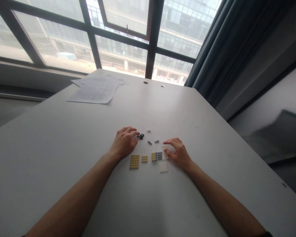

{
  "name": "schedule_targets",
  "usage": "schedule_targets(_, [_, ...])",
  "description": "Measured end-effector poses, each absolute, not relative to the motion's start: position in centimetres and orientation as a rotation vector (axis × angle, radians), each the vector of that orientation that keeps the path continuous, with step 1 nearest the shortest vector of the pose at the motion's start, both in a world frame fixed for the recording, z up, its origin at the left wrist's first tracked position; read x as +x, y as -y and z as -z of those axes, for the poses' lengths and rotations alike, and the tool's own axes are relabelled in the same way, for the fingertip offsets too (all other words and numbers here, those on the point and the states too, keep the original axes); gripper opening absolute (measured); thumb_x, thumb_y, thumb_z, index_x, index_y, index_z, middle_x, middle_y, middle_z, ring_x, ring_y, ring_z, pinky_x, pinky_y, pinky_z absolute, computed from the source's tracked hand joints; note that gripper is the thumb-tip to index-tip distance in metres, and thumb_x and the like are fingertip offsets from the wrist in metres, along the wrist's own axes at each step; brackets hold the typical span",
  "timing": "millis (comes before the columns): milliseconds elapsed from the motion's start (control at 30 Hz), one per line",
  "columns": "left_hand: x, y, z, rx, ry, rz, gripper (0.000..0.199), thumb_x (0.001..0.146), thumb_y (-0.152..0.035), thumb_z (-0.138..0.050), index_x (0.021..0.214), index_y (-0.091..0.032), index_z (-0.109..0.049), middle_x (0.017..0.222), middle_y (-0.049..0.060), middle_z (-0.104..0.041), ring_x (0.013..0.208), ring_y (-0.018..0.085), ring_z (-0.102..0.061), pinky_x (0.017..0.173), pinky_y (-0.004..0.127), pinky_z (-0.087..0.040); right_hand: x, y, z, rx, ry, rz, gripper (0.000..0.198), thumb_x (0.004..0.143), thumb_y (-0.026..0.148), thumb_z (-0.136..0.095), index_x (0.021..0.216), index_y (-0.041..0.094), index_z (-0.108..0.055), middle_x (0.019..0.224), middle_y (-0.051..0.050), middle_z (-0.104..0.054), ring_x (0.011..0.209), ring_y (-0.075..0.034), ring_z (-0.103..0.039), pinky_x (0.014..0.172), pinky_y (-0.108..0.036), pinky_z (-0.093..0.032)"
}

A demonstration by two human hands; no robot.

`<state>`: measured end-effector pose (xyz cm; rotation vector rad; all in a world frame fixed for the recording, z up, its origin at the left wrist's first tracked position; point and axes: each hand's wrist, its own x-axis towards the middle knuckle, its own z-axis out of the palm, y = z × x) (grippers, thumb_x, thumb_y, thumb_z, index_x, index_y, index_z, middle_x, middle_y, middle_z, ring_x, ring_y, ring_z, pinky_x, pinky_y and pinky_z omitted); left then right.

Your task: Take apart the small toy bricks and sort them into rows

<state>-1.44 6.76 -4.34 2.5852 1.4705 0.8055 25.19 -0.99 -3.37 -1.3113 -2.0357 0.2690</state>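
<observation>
My left hand (126, 141) rests on the table with its thumb and fingers apart. Its fingertips are at a small cluster of black building-brick pieces (141, 136). My right hand (179, 153) is also open, thumb and forefinger spread beside white brick pieces (164, 152), which it partly hides. Between the hands lie two small grey pieces, one left (149, 142) and one right (157, 141). Nearer to me are a large tan studded plate (134, 162), a smaller tan plate (144, 159), a tan piece (153, 157) against grey plates (160, 155), and a smooth white tile (163, 167).
A small white piece (148, 131) lies beyond the hands. Printed paper sheets (93, 90) overlap at the table's far left. Two round holes, one dark (145, 82), are near the far edge of the white table (187, 115). Windows and a dark curtain (219, 46) stand behind.
</observation>
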Motion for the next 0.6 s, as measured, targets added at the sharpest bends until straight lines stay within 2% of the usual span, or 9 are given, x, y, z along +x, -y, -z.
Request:
schedule_targets(367, [-1.4, -6.7, 4.2, 2.591, -1.467, -0.785, 0.032, 0.081, -0.026, -0.05, 0.108, -0.024, -0.067, 0.117, 0.006, -0.063, 0.118, 0.028, -0.049, 0.103, 0.047, -0.033, 26.2, 0.4, 3.7, -1.421, 1.934, -0.214, 0.017, 0.082, 0.015, -0.058, 0.093, 0.022, -0.069, 0.098, -0.005, -0.068, 0.099, -0.022, -0.055, 0.092, -0.039, -0.042])
schedule_targets(500, [-1.3, -6.6, 4.1, 2.662, -1.39, -0.721, 0.032, 0.083, -0.027, -0.05, 0.111, -0.029, -0.066, 0.122, 0.005, -0.061, 0.121, 0.029, -0.046, 0.102, 0.05, -0.033, 25.7, 0.1, 3.3, -1.434, 2.014, -0.226, 0.018, 0.083, 0.016, -0.059, 0.097, 0.022, -0.068, 0.102, -0.005, -0.068, 0.101, -0.022, -0.055, 0.094, -0.04, -0.04])
schedule_targets(600, [-1.3, -6.6, 4.2, 2.668, -1.368, -0.741, 0.03, 0.085, -0.028, -0.049, 0.11, -0.028, -0.066, 0.12, 0.006, -0.062, 0.12, 0.029, -0.046, 0.102, 0.05, -0.032, 24.7, -0.4, 2.7, -1.427, 2.131, -0.242, 0.022, 0.082, 0.016, -0.062, 0.101, 0.023, -0.068, 0.106, -0.005, -0.067, 0.103, -0.022, -0.054, 0.094, -0.04, -0.038])
